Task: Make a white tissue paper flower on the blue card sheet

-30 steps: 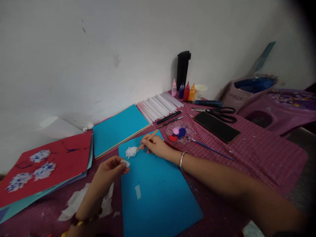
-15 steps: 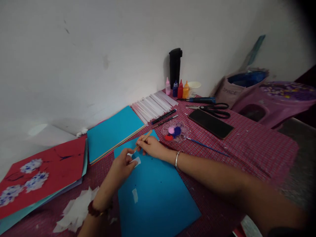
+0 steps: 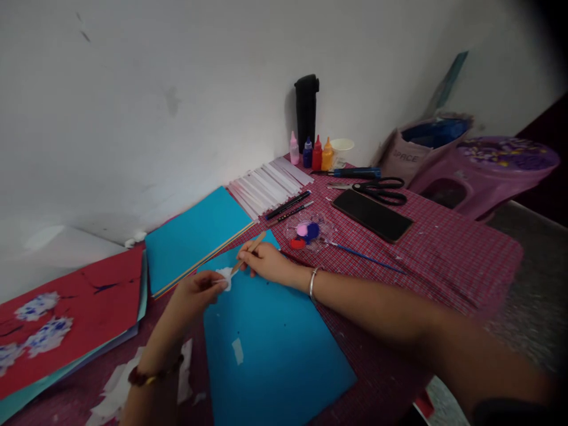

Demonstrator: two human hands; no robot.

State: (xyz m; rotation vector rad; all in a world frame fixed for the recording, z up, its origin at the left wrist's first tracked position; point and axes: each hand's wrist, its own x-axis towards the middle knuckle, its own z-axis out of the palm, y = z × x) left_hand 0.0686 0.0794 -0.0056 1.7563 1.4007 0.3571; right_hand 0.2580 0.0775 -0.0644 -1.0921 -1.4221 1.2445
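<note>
The left hand (image 3: pixel 195 294) has its thumb and fingers (image 3: pixel 212 283) pinched together on a small crumpled piece of white tissue paper (image 3: pixel 224 277). It holds the piece just over the far left corner of a large blue sheet of card (image 3: pixel 275 343), which lies flat on the red checked cloth (image 3: pixel 444 254) covering the bench. The right hand (image 3: pixel 265 261) rests on the far edge of the same sheet. Its fingers are closed around a thin wooden stick (image 3: pixel 249 253), held like a pen. The stick slants down to the left and its tip meets the tissue piece. A small white scrap (image 3: pixel 237 351) lies lower on the blue sheet, well apart from both hands.

Just beyond the right hand sits a clear paint palette (image 3: pixel 306 232) with pink, blue and red blobs, and a thin blue paintbrush (image 3: pixel 364 257) lies to its right. Farther back are two black pens (image 3: pixel 288 206), a fan of white paper strips (image 3: pixel 266 184), a black phone (image 3: pixel 373 207) and black-handled scissors (image 3: pixel 382 190). Four small paint bottles (image 3: pixel 316 154) stand against the wall beside a tall black flask (image 3: pixel 306 112). Left of the hands lies a stack of card with a blue top sheet (image 3: pixel 195 236). Beyond it is a red sheet with white and blue blotches (image 3: pixel 66 319), and torn white tissue scraps (image 3: pixel 113 393) lie near the left wrist.
</note>
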